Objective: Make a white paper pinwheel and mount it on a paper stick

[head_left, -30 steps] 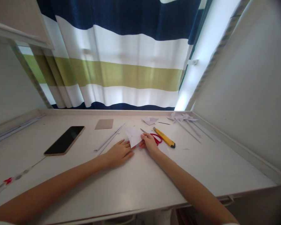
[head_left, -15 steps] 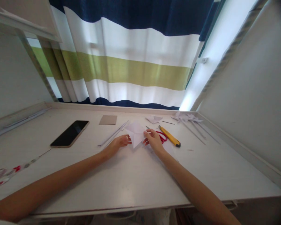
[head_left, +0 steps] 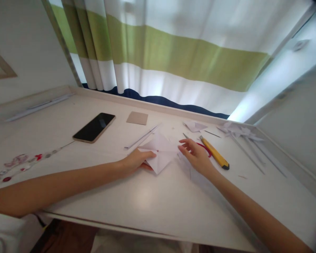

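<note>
My left hand [head_left: 138,160] is closed on a folded white paper flower [head_left: 160,158] with pointed petals, the thumb lying on top near its centre. A small reddish spot shows at that centre. Just right of the flower, my right hand [head_left: 196,156] is open, fingers loosely bent and apart, holding nothing. Partly hidden behind that hand lie red-handled scissors [head_left: 206,149]. Beside them is a yellow utility knife [head_left: 214,153]. White paper [head_left: 197,172] lies under my right hand. Rolled paper sticks [head_left: 142,137] rest behind my left hand.
A black phone [head_left: 94,127] with a beaded strap [head_left: 38,157] lies at left. Toward the back are a beige square card [head_left: 137,118], another folded paper piece [head_left: 195,125] and a thin dark stick [head_left: 212,134]. Several paper flowers on stems [head_left: 242,133] lie at right.
My right hand has let go of the flower and moved a little to the right. My left thumb now presses on the flower, which faces up more openly. The view has tilted down.
</note>
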Available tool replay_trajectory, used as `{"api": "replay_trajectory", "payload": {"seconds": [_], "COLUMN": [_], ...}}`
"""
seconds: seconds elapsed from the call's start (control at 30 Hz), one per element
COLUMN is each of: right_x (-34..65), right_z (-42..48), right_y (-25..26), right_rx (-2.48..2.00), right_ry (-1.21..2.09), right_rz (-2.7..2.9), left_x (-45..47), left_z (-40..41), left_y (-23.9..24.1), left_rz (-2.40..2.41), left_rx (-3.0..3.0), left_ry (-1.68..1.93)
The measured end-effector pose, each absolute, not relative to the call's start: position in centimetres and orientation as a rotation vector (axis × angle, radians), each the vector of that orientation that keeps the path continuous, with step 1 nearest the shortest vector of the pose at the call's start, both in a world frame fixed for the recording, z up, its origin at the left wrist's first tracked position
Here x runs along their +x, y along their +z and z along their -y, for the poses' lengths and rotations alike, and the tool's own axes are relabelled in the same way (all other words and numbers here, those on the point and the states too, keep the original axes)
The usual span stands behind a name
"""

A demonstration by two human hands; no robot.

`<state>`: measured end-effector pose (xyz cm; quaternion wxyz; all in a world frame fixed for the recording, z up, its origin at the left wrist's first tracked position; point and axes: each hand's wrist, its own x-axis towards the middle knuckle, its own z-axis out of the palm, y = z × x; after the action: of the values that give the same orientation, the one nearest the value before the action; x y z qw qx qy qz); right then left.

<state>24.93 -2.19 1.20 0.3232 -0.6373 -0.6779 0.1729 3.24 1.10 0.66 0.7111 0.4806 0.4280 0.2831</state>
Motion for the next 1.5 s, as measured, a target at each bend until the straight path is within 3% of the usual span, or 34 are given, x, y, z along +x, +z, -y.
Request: {"api": "replay_trajectory", "payload": {"seconds": [0.2,0.4,0.6,0.83,0.97,1.2,1.5], "right_x": [30.3,31.6,32.2,30.0,27.5,24.6,22.6], "right_z": [2.2,1.6,0.6,-0.4,-0.4,-0.1,0.3], "right_y": [1.6,0.4,1.0,2.7,2.7,2.3,3.3], "right_rx": [-1.971,-2.128,-2.115,-1.754,-1.508,-1.301,-1.415], "right_ry": [0.121,0.116,0.318,1.015,1.233,1.344,1.051], "right_rz": [1.928,1.931,1.746,1.392,1.208,1.034,1.014], "left_x": [3.6,4.9,5.4,5.8,5.6,5.4,5.4], "left_z": [-1.5,-2.1,-2.8,-3.5,-3.7,-4.4,-3.9], "left_y": [0.9,1.1,1.4,1.9,1.9,0.5,2.9], "left_rz": [-0.904,-0.865,-0.902,-1.048,-1.109,-1.144,-1.128], "left_rx": [0.981,1.043,1.063,1.049,1.000,0.978,1.205], "left_ry": [0.445,0.312,0.326,0.394,0.470,0.661,0.364]}}
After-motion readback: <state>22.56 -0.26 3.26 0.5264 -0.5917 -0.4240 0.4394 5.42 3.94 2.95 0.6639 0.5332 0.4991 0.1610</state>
